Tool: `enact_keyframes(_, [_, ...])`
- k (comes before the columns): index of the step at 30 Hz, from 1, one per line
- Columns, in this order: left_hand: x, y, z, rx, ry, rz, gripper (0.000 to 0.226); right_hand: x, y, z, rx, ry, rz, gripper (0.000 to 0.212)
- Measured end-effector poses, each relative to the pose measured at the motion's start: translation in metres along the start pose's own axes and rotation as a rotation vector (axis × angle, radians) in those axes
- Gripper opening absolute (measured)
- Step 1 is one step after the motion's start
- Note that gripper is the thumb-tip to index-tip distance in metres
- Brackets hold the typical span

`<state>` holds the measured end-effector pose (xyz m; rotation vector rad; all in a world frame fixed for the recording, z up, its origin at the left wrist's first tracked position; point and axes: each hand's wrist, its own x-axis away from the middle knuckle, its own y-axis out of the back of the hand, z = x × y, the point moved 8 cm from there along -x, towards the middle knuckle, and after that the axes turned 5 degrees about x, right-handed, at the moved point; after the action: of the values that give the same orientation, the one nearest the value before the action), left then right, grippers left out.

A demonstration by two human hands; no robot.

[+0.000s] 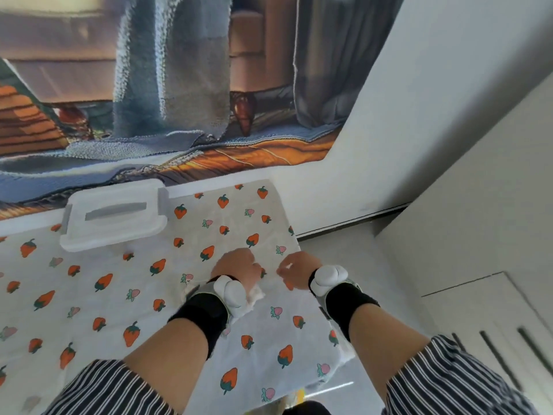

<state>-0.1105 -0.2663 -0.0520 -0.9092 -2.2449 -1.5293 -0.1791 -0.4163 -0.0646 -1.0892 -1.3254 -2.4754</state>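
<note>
Cloth: white strawberry-print fabric sheet [209,229], spread under the white plastic box lid [115,215].
Left hand [236,266]: on the cloth, below-right of the lid; fingers curled under, grip not discernible.
Right hand [294,271]: farther right of the lid; fingers curled, pinch not discernible.

Under the left hand [239,265], a white cloth [119,295] is showing orange and pink strawberries; behind it, sleeves [113,390] are showing black-and-white stripes.

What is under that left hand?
A white fluffy thing pokes out beneath the left hand, on the strawberry cloth; the hand hides the rest.
</note>
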Motion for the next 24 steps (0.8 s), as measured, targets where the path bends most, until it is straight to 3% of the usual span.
enact_keyframes(6, [0.012,0.033,-0.104,-0.058,-0.266,0.047,0.023,0.053,0.069,-0.032,0.042,-0.053,-0.072,0.027])
enact_keyframes(12, [0.054,0.046,-0.233,-0.102,-0.554,0.045,0.018,0.126,0.145,-0.103,-0.058,-0.159,-0.330,0.019])
enact_keyframes(19, [0.099,0.008,-0.391,-0.142,-0.817,0.057,0.022,0.211,0.219,-0.216,-0.048,-0.290,-0.460,0.030])
enact_keyframes(24, [0.113,-0.026,-0.486,-0.070,-0.889,0.073,0.020,0.236,0.260,-0.298,-0.079,-0.367,-0.522,0.029])
